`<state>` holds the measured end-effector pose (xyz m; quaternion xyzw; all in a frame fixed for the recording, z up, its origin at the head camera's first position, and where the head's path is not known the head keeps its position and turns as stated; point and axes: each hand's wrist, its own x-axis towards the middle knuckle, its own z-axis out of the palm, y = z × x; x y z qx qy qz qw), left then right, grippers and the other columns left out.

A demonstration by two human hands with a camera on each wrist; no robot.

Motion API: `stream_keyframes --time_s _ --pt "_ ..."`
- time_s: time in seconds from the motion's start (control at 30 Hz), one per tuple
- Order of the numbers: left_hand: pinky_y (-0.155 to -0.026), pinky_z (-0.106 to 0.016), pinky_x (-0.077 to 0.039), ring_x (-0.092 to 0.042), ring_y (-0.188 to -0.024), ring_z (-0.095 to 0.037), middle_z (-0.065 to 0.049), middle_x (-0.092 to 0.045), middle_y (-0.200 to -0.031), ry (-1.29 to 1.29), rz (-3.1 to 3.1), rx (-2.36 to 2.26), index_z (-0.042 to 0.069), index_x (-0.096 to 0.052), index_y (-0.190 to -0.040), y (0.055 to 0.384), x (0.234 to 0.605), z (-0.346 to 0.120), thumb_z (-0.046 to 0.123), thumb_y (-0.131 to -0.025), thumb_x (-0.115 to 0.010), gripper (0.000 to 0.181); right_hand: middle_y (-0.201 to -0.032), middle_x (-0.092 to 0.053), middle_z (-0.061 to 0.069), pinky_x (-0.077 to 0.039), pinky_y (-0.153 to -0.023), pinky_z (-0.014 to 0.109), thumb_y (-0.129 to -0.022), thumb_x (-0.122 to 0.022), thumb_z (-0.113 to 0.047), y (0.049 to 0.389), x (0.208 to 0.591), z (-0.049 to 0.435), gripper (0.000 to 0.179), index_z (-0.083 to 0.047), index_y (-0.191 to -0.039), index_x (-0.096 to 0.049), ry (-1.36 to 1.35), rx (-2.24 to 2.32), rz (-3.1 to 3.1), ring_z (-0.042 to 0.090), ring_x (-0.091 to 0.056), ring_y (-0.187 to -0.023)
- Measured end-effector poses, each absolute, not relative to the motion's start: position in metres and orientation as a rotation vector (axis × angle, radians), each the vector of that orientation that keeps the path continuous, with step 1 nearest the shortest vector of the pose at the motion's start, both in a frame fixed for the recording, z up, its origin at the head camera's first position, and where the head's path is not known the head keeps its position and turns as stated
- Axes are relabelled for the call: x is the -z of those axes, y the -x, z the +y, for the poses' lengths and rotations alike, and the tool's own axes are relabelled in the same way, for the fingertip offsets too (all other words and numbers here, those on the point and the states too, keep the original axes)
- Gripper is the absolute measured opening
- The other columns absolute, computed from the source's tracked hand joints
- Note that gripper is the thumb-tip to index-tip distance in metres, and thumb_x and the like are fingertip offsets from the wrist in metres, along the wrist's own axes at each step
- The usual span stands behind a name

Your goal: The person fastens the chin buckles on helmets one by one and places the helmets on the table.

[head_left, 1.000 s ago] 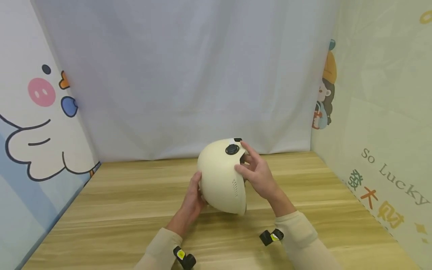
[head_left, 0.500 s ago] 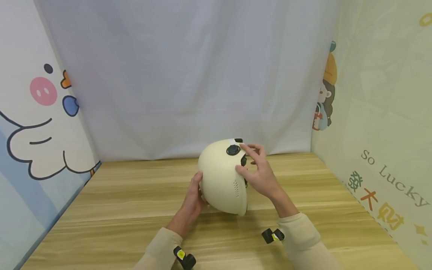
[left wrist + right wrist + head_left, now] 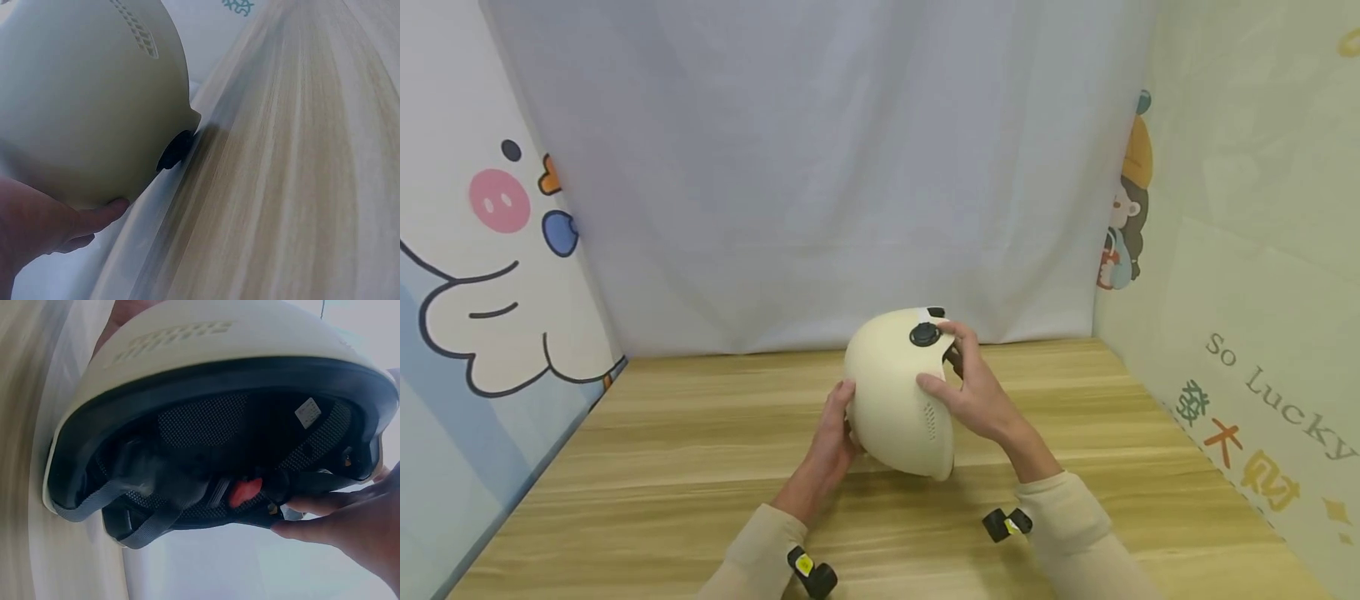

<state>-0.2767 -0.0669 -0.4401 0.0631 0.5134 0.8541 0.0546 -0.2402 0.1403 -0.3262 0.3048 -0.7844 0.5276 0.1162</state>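
A cream helmet [image 3: 891, 400] is held tilted on its side over the wooden table, its opening facing right. My left hand [image 3: 830, 432] grips the crown from the left, its fingers partly hidden behind the shell. On the other side, my right hand [image 3: 972, 392] holds the rim, thumb on the outer shell and index finger beside a round black fitting [image 3: 925, 334]. Seen in the right wrist view, the helmet's inside has dark padding, grey straps [image 3: 94, 501] and a red piece [image 3: 245, 492]; some right fingers reach the inner edge there.
The wood-grain table [image 3: 700, 467] runs back to a pale grey curtain [image 3: 820, 183]. Printed panels stand at both sides, a cartoon duck [image 3: 497, 275] on the left one and lettering [image 3: 1247, 442] on the right. Small black camera mounts [image 3: 812, 573] sit at both wrists.
My right fingers lifted away from the rim half a second ago and now curl over it again, with the thumb still on the shell. The helmet has shifted slightly right in view.
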Motion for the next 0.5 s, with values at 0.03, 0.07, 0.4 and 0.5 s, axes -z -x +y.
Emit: stream_keyframes --time_s 0.03,0.07,0.4,0.5 --pt "-0.098 -0.061 -0.02 -0.011 -0.132 -0.039 -0.015 -0.009 -0.147 -0.188 1.558 -2.593 0.018 -0.006 -0.149 0.277 0.44 -0.067 0.047 -0.089 -0.051 0.081 -0.137 -0.032 0.027 -0.024 -0.102 0.053 -0.087 -0.06 -0.01 0.24 0.327 0.14 0.065 0.0 -0.137 -0.02 -0.886 -1.55 -2.294 0.041 -0.03 -0.128" --pt "-0.098 -0.062 -0.02 -0.011 -0.132 -0.039 -0.016 -0.008 -0.148 -0.192 1.559 -2.591 0.018 -0.005 -0.149 0.277 0.44 -0.067 0.047 -0.089 -0.051 0.081 -0.137 -0.032 0.028 -0.025 -0.101 0.054 -0.087 -0.06 -0.01 0.24 0.327 0.14 0.065 -0.001 -0.137 -0.02 -0.882 -1.561 -2.291 0.042 -0.031 -0.127" --pt "-0.097 -0.061 -0.023 -0.011 -0.132 -0.038 -0.013 -0.01 -0.148 -0.196 1.571 -2.586 0.018 -0.007 -0.149 0.275 0.436 -0.066 0.05 -0.087 -0.054 0.084 -0.132 -0.039 0.021 -0.047 -0.083 0.046 -0.095 -0.054 -0.017 0.255 0.343 0.14 0.052 -0.009 -0.136 -0.024 -0.744 -1.742 -2.209 0.037 -0.05 -0.112" --pt "-0.093 -0.06 -0.028 -0.017 -0.13 -0.036 -0.011 -0.017 -0.146 -0.209 1.631 -2.57 0.02 -0.017 -0.147 0.275 0.434 -0.067 0.051 -0.087 -0.054 0.077 -0.129 -0.041 0.017 -0.051 -0.077 0.041 -0.095 -0.055 -0.02 0.264 0.351 0.143 0.046 -0.013 -0.132 -0.028 -0.689 -1.818 -2.153 0.033 -0.054 -0.106"
